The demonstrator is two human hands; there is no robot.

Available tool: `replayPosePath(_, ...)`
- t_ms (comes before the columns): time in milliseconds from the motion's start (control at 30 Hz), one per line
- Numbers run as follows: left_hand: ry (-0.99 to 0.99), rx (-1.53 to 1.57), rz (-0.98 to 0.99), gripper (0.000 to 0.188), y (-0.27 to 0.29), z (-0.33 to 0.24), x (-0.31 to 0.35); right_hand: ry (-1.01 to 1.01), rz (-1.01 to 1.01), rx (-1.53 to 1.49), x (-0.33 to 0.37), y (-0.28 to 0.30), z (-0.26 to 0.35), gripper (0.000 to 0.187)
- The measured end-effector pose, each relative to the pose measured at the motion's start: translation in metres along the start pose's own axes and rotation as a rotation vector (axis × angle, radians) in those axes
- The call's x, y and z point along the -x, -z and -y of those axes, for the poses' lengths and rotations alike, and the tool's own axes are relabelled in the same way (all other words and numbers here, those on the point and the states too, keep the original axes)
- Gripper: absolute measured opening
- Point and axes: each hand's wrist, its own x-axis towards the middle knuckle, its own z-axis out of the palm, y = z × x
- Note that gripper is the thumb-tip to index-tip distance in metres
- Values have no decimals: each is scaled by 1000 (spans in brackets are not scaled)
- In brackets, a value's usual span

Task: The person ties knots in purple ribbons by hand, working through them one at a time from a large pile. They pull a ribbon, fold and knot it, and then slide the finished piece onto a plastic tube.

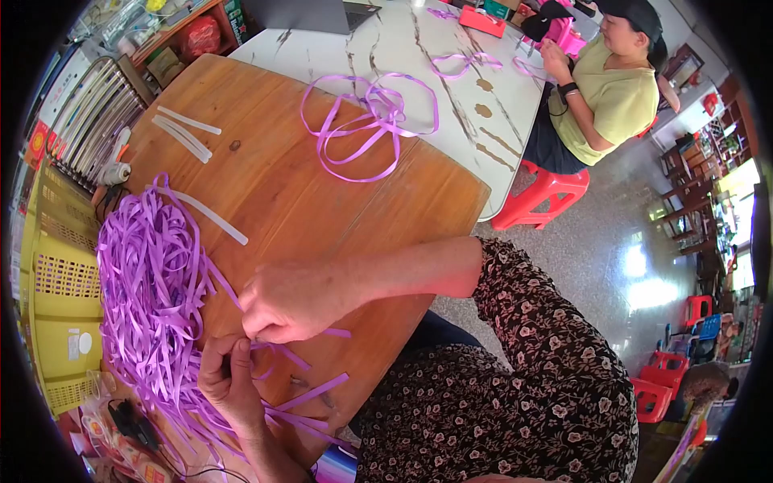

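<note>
My right hand [294, 302] reaches across from the right, fingers pinched together beside the fingertips of my left hand [229, 378]. Both hands are closed on a thin purple ribbon [290, 354], whose ends stick out to the right of the fingers. The exact spot between the fingertips is partly hidden by my right hand. Just left of my hands lies a large tangled heap of purple ribbons [153, 274], with loose ends trailing toward the near table edge. Farther off, a looped purple ribbon bow [386, 113] straddles the wooden and marble-patterned tabletops.
Translucent glue sticks [183, 138] lie on the wooden table [322, 201]; a glue gun [114, 172] is at its left edge. Yellow plastic baskets [68, 274] stand left. Across the marble-patterned table [483, 105], a person [616, 105] sits on a red stool [543, 197], hands raised. A laptop [314, 14] is at the back.
</note>
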Motion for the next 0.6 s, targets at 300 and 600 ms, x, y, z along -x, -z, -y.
replayPosePath(300, 134, 635, -123, 4, -17, -3, 0, -414, -29, -1638, 0, -12, -5, 18)
replayPosePath(600, -146, 346, -164, 16, -24, 17, 10, -573, -189, -1355, -4, -4, 13, 27)
